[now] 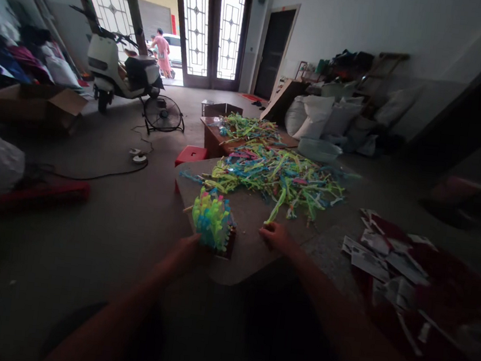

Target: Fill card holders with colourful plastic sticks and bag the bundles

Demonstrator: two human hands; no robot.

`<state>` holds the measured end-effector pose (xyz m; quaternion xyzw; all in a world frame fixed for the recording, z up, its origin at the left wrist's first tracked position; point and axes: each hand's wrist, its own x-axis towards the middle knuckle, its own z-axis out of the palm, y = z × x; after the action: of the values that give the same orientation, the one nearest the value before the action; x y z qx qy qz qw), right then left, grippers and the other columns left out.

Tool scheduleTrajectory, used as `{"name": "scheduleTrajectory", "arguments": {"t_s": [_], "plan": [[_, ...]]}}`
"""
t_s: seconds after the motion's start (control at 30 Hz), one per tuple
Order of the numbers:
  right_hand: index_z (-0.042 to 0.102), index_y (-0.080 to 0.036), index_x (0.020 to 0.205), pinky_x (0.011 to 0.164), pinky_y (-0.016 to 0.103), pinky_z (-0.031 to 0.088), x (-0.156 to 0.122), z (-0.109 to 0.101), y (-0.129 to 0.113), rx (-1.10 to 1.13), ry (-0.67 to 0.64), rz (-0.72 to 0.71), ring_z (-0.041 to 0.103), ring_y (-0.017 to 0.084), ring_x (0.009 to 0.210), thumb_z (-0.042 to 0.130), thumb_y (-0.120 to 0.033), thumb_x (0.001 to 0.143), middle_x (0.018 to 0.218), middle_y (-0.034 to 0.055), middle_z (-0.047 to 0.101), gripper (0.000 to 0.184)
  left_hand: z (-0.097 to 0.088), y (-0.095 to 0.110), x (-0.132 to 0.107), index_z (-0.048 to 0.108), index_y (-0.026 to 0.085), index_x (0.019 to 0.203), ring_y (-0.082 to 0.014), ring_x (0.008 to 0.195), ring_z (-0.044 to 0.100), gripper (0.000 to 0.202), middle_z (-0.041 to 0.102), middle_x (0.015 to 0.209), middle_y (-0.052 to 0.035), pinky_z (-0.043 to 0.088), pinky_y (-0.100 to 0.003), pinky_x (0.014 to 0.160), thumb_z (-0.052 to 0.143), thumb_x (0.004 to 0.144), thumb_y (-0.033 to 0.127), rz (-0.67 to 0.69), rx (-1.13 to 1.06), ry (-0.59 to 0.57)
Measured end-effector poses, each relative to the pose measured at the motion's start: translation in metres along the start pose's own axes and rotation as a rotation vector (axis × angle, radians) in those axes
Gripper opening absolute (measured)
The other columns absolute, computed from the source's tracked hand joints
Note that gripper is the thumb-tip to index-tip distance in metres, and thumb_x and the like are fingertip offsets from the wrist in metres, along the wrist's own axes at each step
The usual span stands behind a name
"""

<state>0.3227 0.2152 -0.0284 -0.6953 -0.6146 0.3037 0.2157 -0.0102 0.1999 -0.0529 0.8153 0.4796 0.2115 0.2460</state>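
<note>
My left hand (pixel 193 247) is closed at the lower left of a thick bundle of coloured strips (pixel 210 220), mostly yellow-green and blue with a little pink. Its fingers are largely hidden behind the bundle. Against the bundle's right side is a dark red-brown card or rack (pixel 228 243) with small pale marks along its edge. My right hand (pixel 279 238) pinches the lower end of a yellow-green strip (pixel 277 208), which slants up to a large heap of similar strips (pixel 276 170). That heap covers the far part of the grey table (pixel 245 250).
Behind is a brown table (pixel 215 137) with more strips, beside a red stool (pixel 191 154). Flat printed pieces (pixel 387 261) lie at the right. A floor fan (pixel 163 115) and a scooter (pixel 118 68) stand at the left. White sacks (pixel 315 116) lean beyond a basin (pixel 318 149).
</note>
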Motion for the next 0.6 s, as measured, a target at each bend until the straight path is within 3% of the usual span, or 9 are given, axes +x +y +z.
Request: {"name": "scheduleTrajectory", "arguments": {"t_s": [0.1, 0.23, 0.47, 0.6], "plan": [[0.061, -0.018, 0.072, 0.048, 0.021, 0.044, -0.012, 0.029, -0.02, 0.184, -0.04, -0.055, 0.056, 0.012, 0.047, 0.051, -0.044, 0.092, 0.06, 0.0001, 0.063, 0.034, 0.003, -0.004, 0.001, 0.07, 0.019, 0.104, -0.0231, 0.086, 0.071, 0.023, 0.075, 0.097, -0.0079, 0.051, -0.028, 0.073, 0.067, 0.086, 0.033, 0.014, 0.056, 0.0], [0.06, -0.019, 0.072, 0.05, 0.021, 0.041, -0.013, 0.052, -0.041, 0.307, 0.039, -0.072, 0.053, 0.012, 0.049, 0.053, -0.037, 0.085, 0.057, -0.0017, 0.058, 0.023, 0.003, -0.003, 0.002, 0.069, 0.019, 0.106, -0.0208, 0.086, 0.07, 0.022, 0.074, 0.098, -0.0067, 0.051, -0.026, 0.074, 0.066, 0.087, 0.03, 0.015, 0.079, -0.006], [0.07, -0.018, 0.077, 0.06, 0.022, 0.04, -0.01, 0.06, -0.05, 0.296, 0.014, -0.106, 0.061, 0.015, 0.068, 0.058, -0.036, 0.085, 0.069, 0.0002, 0.067, 0.023, -0.01, 0.02, -0.001, 0.071, 0.019, 0.107, -0.0233, 0.09, 0.071, 0.023, 0.075, 0.101, -0.0073, 0.049, -0.027, 0.073, 0.066, 0.087, 0.028, -0.01, 0.042, -0.011], [0.071, -0.016, 0.074, 0.058, 0.023, 0.034, -0.011, 0.061, -0.05, 0.203, 0.003, -0.09, 0.061, 0.016, 0.068, 0.06, -0.042, 0.09, 0.068, 0.0018, 0.067, 0.032, -0.013, 0.025, 0.0, 0.071, 0.019, 0.11, -0.0234, 0.09, 0.07, 0.024, 0.075, 0.103, -0.0081, 0.048, -0.028, 0.074, 0.064, 0.088, 0.026, -0.006, 0.035, -0.021]]}}
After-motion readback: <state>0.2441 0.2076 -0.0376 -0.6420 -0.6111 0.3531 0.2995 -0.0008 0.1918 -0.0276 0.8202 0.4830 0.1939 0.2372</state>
